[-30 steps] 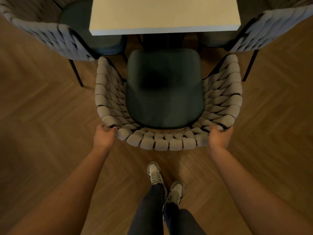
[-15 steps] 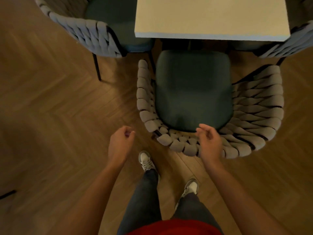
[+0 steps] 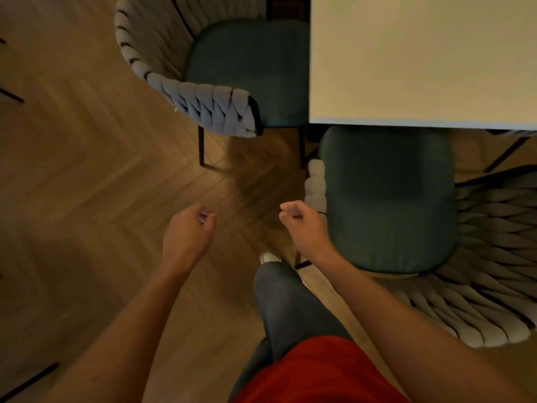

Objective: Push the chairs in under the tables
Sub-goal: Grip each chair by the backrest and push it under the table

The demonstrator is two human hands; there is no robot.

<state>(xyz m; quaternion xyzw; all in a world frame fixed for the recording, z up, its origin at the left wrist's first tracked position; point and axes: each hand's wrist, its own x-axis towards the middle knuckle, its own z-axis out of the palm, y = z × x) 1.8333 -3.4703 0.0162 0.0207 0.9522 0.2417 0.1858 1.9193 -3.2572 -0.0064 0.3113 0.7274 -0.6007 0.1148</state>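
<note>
both hands hang free over the wooden floor (image 3: pixel 87 184), holding nothing. the left hand (image 3: pixel 187 228) has its fingers loosely curled toward the palm, and the right hand (image 3: pixel 302 225) is much the same, fingers relaxed and bent, just beside the woven arm of the near chair (image 3: pixel 386 199) without clearly touching it.

that near chair sits at the close edge of the worktop (image 3: pixel 421 59), its green seat front about level with the edge, though most of the cushion and the whole woven back lie out in the open. the side chair (image 3: pixel 247 74) at the worktop's left edge has part of its seat hidden under the top, its woven back curving out toward the floor. one leg in dark trousers steps forward between the hands, shoe tip showing.

the risks from here look mostly like a matter of feet and frames. the person's forward foot is close to the near chair's dark leg, so a step could catch it and knock the chair askew. the two chairs meet near the worktop corner, so pushing the side chair further in could drive its arm or leg against the near one. a shove on the soft woven back alone might twist a chair rather than slide it straight. whether either chair counts as fully in is a judgement; both seem to have room left.
</note>
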